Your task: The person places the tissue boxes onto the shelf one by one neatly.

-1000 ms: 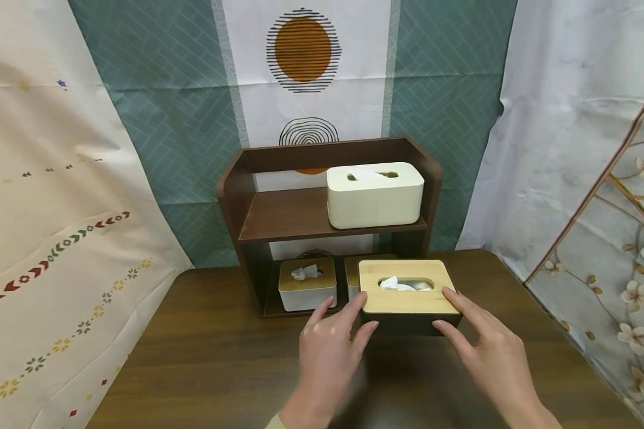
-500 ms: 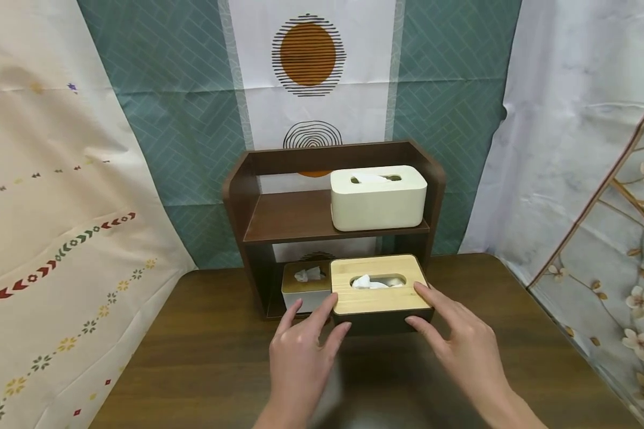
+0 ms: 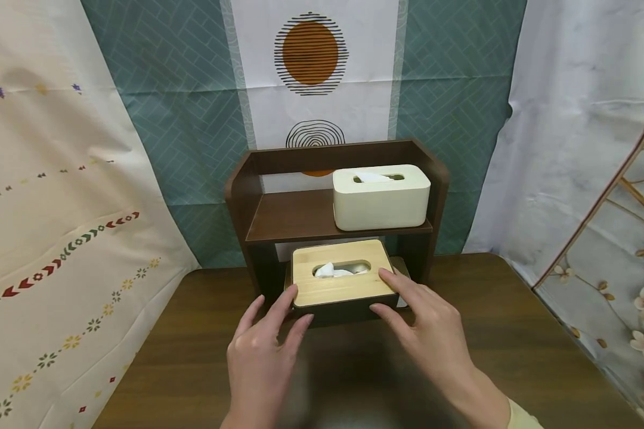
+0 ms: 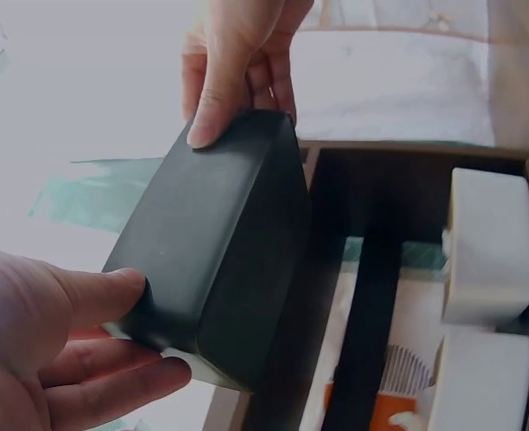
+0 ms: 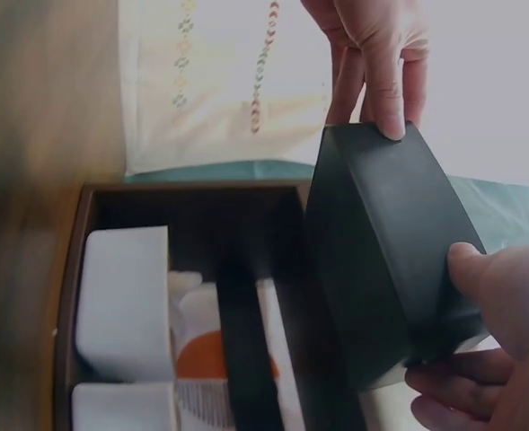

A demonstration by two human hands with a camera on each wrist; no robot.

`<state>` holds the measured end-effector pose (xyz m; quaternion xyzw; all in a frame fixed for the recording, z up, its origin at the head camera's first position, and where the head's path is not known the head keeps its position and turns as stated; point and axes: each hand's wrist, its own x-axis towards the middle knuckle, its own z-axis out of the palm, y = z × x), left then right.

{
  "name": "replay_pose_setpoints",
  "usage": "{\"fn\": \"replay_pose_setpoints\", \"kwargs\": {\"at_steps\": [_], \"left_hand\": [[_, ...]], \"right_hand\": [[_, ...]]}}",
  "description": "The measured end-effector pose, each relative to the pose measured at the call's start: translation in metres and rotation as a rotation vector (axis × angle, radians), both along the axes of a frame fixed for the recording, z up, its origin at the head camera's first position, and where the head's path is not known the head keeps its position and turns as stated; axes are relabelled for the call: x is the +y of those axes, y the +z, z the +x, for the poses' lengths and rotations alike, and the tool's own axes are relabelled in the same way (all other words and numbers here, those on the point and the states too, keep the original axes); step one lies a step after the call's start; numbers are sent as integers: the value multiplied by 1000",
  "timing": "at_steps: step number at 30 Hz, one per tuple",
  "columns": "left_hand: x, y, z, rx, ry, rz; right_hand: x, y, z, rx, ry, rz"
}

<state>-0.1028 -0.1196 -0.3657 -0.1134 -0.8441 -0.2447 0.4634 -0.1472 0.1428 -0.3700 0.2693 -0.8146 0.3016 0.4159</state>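
Note:
Between both hands a tissue box (image 3: 349,286) with a light wooden lid and black body is held up, tilted, in front of the shelf unit (image 3: 295,217). White tissue shows in the lid's oval slot. My left hand (image 3: 260,351) grips the box's left end, thumb on its black front and fingers at the lid edge. Its right end is gripped by my right hand (image 3: 429,333) in the same way. A cream tissue box (image 3: 382,205) stands at the right of the upper shelf. In the head view, the held box hides most of the lower compartment.
Two white-bodied boxes, a first white box (image 4: 493,247) and a second white box (image 4: 481,382), stand side by side in the lower compartment. The shelf stands at the back of a brown wooden table (image 3: 193,357). Patterned cloths (image 3: 440,119) hang behind and beside it.
Both hands have carried the wood-lidded tissue box left across the shelf front and slightly upward. It now covers the lower left box, and the lower right one partly shows again.

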Motion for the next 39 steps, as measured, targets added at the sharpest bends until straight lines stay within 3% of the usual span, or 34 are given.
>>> {"fn": "replay_pose_setpoints", "kwargs": {"at_steps": [6, 12, 25, 39], "left_hand": [[-14, 11, 4, 45, 16, 18], [-27, 21, 0, 49, 35, 43], [-48, 30, -27, 63, 57, 59], [-62, 34, -62, -21, 89, 104]], "right_hand": [[-17, 10, -7, -10, 50, -19], [-32, 18, -20, -10, 82, -32], [-65, 35, -49, 18, 85, -18], [-87, 43, -80, -78, 61, 3]]}}
